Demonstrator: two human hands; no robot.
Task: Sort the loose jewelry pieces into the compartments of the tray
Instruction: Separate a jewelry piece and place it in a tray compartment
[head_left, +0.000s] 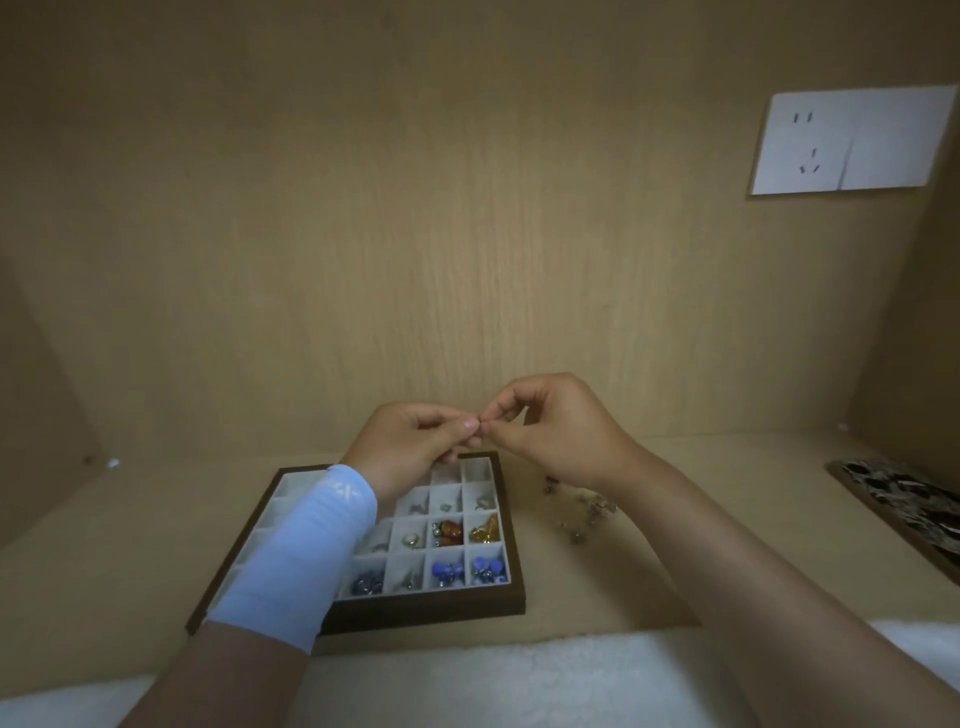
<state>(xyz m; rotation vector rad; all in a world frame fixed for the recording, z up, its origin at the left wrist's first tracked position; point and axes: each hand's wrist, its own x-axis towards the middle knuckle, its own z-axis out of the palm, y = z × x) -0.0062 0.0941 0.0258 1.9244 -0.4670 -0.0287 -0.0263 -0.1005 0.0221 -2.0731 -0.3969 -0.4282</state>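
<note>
A dark-framed tray with white compartments lies on the wooden shelf. Its right-hand compartments hold blue beads, amber pieces, a yellow piece and small silver items. My left hand and my right hand meet above the tray's far edge, fingertips pinched together on a tiny jewelry piece too small to make out. My left forearm in a white sleeve covers the tray's left part. Loose jewelry pieces lie scattered on the shelf right of the tray.
A wooden back wall rises behind the tray, with a white socket plate at the upper right. A dark patterned tray sits at the far right. White fluffy fabric runs along the front edge.
</note>
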